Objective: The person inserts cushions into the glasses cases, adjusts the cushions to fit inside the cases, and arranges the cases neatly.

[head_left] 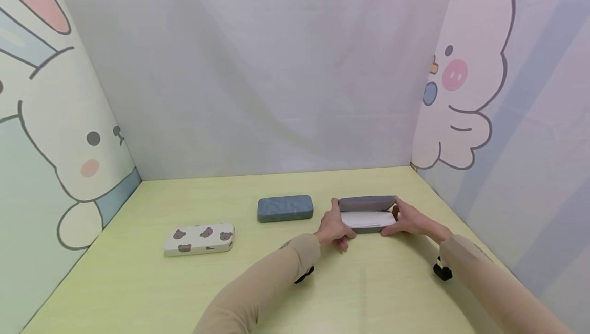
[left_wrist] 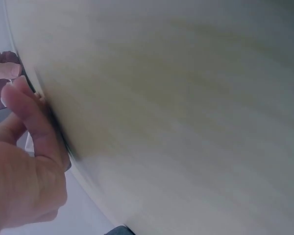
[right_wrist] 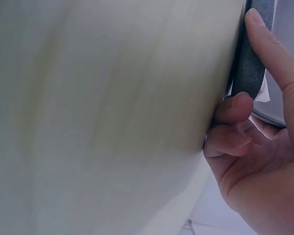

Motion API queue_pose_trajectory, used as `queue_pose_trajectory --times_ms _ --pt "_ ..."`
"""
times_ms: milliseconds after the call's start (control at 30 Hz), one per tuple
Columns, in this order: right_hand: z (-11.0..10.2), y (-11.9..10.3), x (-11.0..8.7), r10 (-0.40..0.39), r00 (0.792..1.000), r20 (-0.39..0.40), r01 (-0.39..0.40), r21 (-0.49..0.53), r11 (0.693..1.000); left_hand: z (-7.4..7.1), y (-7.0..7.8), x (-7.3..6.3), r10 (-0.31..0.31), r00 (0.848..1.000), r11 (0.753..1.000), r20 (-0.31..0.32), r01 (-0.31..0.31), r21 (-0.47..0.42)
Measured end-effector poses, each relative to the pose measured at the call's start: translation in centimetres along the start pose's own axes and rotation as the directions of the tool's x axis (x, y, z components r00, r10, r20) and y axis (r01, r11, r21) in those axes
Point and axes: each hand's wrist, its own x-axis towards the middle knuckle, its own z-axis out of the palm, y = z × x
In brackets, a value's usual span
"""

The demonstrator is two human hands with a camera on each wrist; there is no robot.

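A dark grey glasses case [head_left: 366, 203] lies on the table at the right with its lid raised. White cloth or paper [head_left: 366, 219] fills its inside. My left hand [head_left: 333, 225] grips the case's left end, thumb at the front and a finger up by the lid. At the opposite end my right hand [head_left: 409, 218] holds it between thumb and fingers. In the right wrist view the thumb [right_wrist: 272, 49] lies along the case's dark front wall [right_wrist: 252, 68], with fingers curled by its end. The left wrist view shows the left hand [left_wrist: 29, 176] bent around the case, which is mostly hidden there.
Left of the hands sits a shut blue case [head_left: 285, 208]. Farther left lies a white case with brown bears [head_left: 199, 239]. The pale yellow table [head_left: 184, 293] meets a grey back wall [head_left: 258, 78] and side walls with cartoon animals.
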Motion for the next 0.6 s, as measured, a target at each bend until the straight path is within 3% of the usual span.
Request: queue_pose_trajectory --times_ms 367,600 --pt "0.03 0.20 -0.29 -0.039 0.999 0.018 0.038 0.048 0.998 0.07 0.02 0.11 -0.011 1.000 1.000 0.004 0.011 0.017" --pt "0.02 0.11 -0.44 -0.090 0.996 0.008 0.089 0.087 0.992 -0.03 0.08 0.27 0.012 1.000 0.999 -0.004 -0.012 0.044"
